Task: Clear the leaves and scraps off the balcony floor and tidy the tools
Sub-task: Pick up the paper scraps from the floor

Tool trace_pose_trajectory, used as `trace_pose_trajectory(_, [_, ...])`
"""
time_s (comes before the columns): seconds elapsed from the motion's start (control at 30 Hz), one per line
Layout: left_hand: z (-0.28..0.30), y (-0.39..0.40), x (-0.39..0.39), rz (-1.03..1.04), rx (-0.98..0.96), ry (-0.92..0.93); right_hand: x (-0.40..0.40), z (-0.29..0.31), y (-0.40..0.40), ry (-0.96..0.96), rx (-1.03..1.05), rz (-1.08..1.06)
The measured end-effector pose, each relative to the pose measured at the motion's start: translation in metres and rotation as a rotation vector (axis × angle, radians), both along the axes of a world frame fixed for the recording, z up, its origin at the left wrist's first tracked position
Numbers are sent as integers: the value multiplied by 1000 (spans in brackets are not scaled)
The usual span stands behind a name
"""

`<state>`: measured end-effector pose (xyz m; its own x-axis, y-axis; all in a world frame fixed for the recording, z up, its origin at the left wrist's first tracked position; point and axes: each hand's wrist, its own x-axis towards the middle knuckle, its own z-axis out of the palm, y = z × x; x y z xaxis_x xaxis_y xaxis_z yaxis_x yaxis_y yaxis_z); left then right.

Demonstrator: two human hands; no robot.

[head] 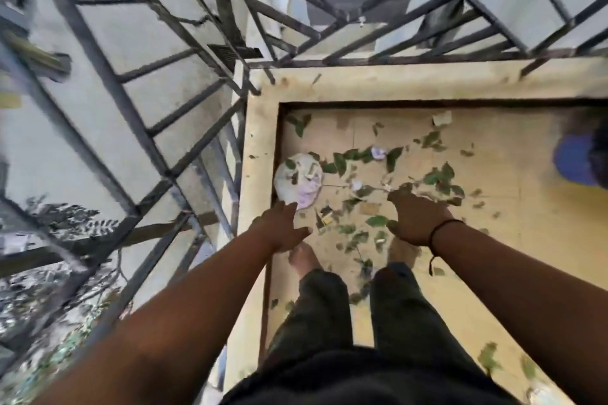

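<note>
Several green leaves point(340, 163) and paper scraps point(378, 152) lie scattered over the yellow balcony floor point(526, 240). A round white heap of paper and scraps point(297, 181) sits in the floor's left corner against the low wall. My left hand point(279, 228) reaches down with fingers stretched, just below that heap, holding nothing. My right hand point(416, 217) hangs over the leaves in the middle, fingers relaxed and pointing down, a black band on its wrist. Whether either hand touches the floor is unclear. My bare feet point(304, 258) stand among the leaves.
A low cream ledge point(258, 141) borders the floor on the left and far side. Grey metal grille bars point(158, 128) rise from it, with open drop beyond. A blue and dark object point(579, 158) lies blurred at the right edge. More leaves point(488, 360) lie near the bottom right.
</note>
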<state>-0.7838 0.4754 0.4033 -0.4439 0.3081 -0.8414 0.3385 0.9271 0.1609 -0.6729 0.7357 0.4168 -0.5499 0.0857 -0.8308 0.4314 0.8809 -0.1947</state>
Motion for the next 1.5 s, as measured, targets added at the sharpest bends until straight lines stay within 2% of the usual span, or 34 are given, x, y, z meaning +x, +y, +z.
trace_pose_trajectory(0.17, [-109,9,2,78,-29,0,9,-106,11,-88,20,-44])
trace_pose_trajectory(0.37, [-228,23,7,204,-140,-19,8,-228,18,-168,13,-2])
trace_pose_trajectory(0.67, [-340,22,7,564,-87,33,-12,-338,27,-165,-37,17])
trace_pose_trajectory(0.87, [-390,12,-10,589,-62,-72,-15,-373,33,-161,-61,23])
trace_pose_trajectory(1.03, [-412,14,-31,478,-109,15,-18,-387,38,-196,-29,53])
trace_pose_trajectory(1.23, [-442,14,-49,495,-56,-59,-23,-399,38,-226,-18,39])
trace_pose_trajectory(1.4, [-452,6,-50,360,-45,48,-28,-399,28,-215,-19,30])
trace_pose_trajectory(1.5, [-440,6,-52,428,-6,148,-33,-395,17,-211,-36,42])
